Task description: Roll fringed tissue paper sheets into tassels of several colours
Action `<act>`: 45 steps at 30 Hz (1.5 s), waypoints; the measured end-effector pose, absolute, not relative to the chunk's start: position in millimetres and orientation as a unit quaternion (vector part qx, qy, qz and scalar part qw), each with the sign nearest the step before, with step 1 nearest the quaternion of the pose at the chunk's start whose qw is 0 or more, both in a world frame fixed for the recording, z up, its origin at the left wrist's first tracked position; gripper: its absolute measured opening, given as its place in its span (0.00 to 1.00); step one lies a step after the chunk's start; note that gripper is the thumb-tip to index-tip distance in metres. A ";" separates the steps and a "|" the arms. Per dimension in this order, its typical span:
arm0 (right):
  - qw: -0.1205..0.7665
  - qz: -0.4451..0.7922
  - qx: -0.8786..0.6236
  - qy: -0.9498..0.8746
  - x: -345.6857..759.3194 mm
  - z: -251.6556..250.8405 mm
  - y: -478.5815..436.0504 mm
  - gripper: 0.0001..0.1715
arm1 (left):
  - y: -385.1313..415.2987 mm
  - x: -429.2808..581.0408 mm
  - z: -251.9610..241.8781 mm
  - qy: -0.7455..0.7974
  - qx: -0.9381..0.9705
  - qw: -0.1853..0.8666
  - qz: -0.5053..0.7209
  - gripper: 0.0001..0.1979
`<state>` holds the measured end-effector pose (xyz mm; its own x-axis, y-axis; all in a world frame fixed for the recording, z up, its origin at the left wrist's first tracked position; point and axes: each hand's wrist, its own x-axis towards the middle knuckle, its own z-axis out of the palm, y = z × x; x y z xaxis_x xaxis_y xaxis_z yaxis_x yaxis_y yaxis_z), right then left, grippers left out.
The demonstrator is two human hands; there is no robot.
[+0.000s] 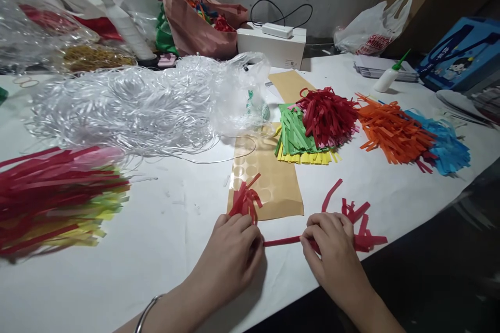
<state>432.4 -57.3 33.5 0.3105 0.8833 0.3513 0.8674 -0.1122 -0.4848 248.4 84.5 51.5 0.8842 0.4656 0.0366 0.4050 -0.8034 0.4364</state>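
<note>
A red fringed paper piece [283, 241] lies low over the front of the white table, its middle twisted into a thin strand between my two hands. My left hand [234, 247] is closed round its left part, and loose red strips fan out above the knuckles. Around the right part my right hand [330, 244] is closed, with red strips sticking out above and to the right. Both sets of fingertips are partly hidden. Just beyond the hands is a tan sheet [281, 187] with round clear stickers.
White cord [128, 109] is heaped at back left. Red, pink and yellow strips [58, 197] lie left. Green, yellow and dark red tassels [330, 117], orange tassels [396, 132] and blue ones [449, 145] lie right. A glue bottle [386, 80] stands behind; the table's edge [429, 216] runs diagonally.
</note>
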 end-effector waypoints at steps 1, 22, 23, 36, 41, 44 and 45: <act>0.311 0.019 -0.758 -0.573 431.4 34.9 -56.0 0.11 | 84.7 251.6 54.7 0.241 0.947 0.209 0.048 0.11; 0.238 -0.120 -0.622 -0.736 415.8 36.6 -38.9 0.18 | 87.7 263.4 56.2 0.167 0.970 0.150 0.091 0.10; 0.244 -0.129 -0.604 -0.748 416.8 41.8 -40.9 0.19 | 87.2 258.8 62.1 0.174 0.961 0.197 0.087 0.10; 0.436 -0.087 -0.495 -0.747 396.9 99.5 -60.9 0.11 | 29.1 220.5 83.7 0.246 0.475 0.836 0.121 0.14; 0.479 0.016 -0.522 -0.705 384.6 97.5 -70.7 0.09 | 11.5 213.9 63.7 0.253 0.488 0.810 0.205 0.12; 0.485 0.017 -0.526 -0.698 378.7 91.7 -75.8 0.10 | 4.3 211.8 53.4 0.255 0.487 0.802 0.233 0.11; 0.485 0.013 -0.526 -0.698 377.4 89.9 -76.7 0.10 | 2.8 211.3 51.0 0.256 0.488 0.799 0.241 0.11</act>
<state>377.4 -76.7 89.9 0.0246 0.7475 0.6638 0.7222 0.4458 -0.5289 211.3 2.8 51.0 0.7528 0.6351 -0.1732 -0.1355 0.4070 0.9033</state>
